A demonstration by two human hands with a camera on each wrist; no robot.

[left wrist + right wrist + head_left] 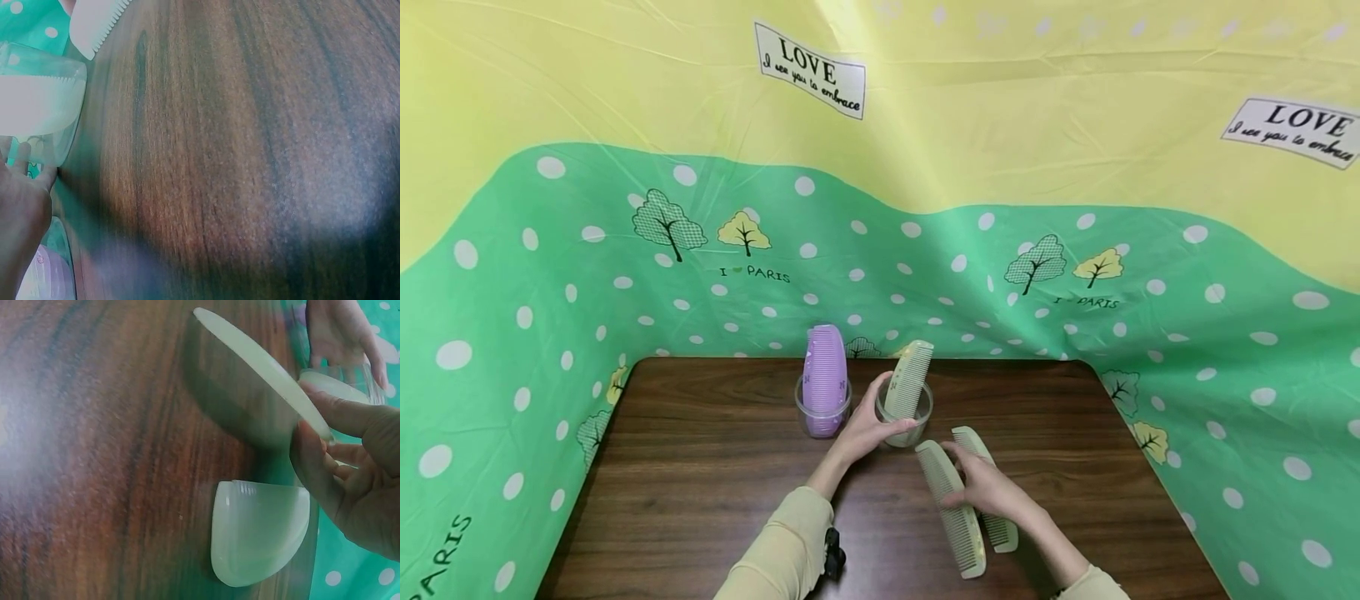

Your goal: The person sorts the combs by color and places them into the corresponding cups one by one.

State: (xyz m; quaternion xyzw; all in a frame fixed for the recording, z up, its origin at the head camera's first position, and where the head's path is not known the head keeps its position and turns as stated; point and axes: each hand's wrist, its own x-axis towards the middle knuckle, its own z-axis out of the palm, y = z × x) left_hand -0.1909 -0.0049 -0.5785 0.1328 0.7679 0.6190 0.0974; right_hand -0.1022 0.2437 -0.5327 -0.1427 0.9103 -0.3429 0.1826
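Observation:
My left hand (867,423) holds a clear glass cup (927,415), thumb on the near side and fingers around the left. A pale green comb (910,379) leans upright in that cup. My right hand (988,486) pinches a second pale green comb (961,533) between thumb and fingers; in the right wrist view this comb (259,359) is tilted above the table, casting a shadow. Beneath my right hand, another pale green comb (1002,535) lies on the table, partly hidden by the hand.
Left of my left hand stands another clear cup (811,423) with purple combs (825,375) upright in it, overlapping so their number is hard to tell. The dark wooden table (700,483) meets a green and yellow patterned cloth (760,225) at its back and sides.

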